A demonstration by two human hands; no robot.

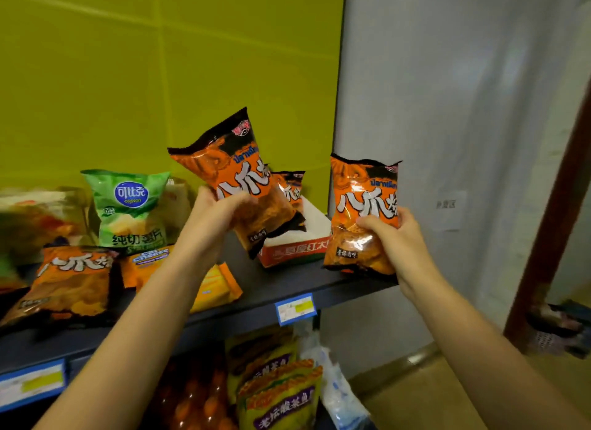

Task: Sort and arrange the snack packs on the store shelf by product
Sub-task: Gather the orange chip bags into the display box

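My left hand grips an orange-and-black snack pack, tilted, above the white-and-red carton at the shelf's right end. A second pack of the same kind stands in that carton behind it. My right hand holds another matching orange pack upright at the shelf's right edge. A further orange pack lies flat at the left. A green chips bag stands at the back, with an orange cheese-snack pack in front of it.
The dark shelf carries blue price tags on its front lip. Blurred packs crowd the far left. Below sit yellow-and-purple packs and orange items. A green wall stands behind, a grey wall to the right.
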